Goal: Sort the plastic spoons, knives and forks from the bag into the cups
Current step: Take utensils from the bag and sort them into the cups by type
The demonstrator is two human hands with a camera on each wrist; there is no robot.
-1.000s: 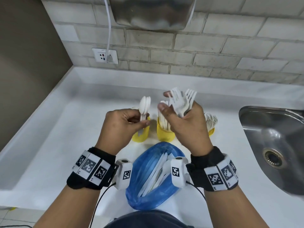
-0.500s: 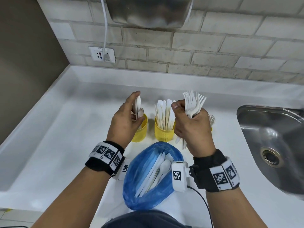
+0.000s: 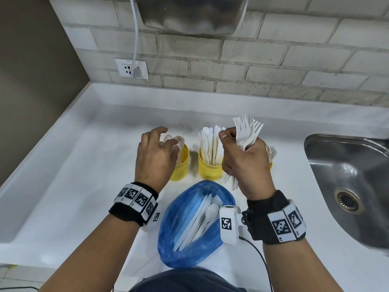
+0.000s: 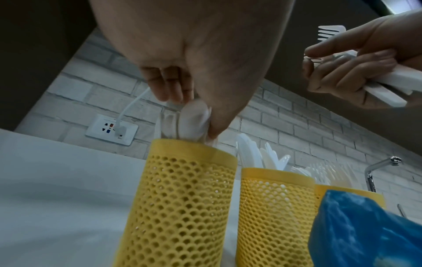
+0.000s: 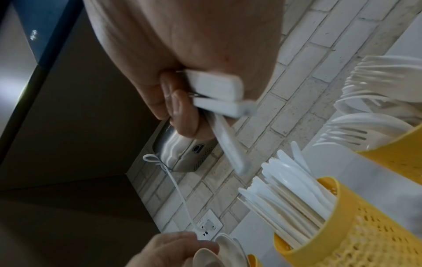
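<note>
Right grip: the right hand [image 3: 245, 163] is curled tight round a bunch of white plastic forks [image 3: 246, 131], tines up, handles poking out below the fist.
Left grip: the left hand [image 3: 155, 154] has fingertips on the bowls of the white plastic spoons [image 4: 190, 124] standing in the left yellow perforated cup [image 4: 180, 202]; whether it pinches them or is letting go I cannot tell.
Landmark: the middle yellow perforated cup [image 3: 210, 167], full of white plastic knives [image 3: 210, 144].
Spoon cup: just left of the middle cup.
Fork cup: the right yellow cup [image 5: 397, 160], just right of it and already holding forks, mostly hidden behind the right hand in the head view.
Bag: the open blue plastic bag [image 3: 179, 234] lies on the white desk [image 3: 73, 186] in front of the middle cup, with spoons and knives left inside.
Handling: the cutlery looks light, stiff and smooth, so a bunch may fan or slip; best held mid-handle, tines aligned.
Judgement: forks probably go in next.
</note>
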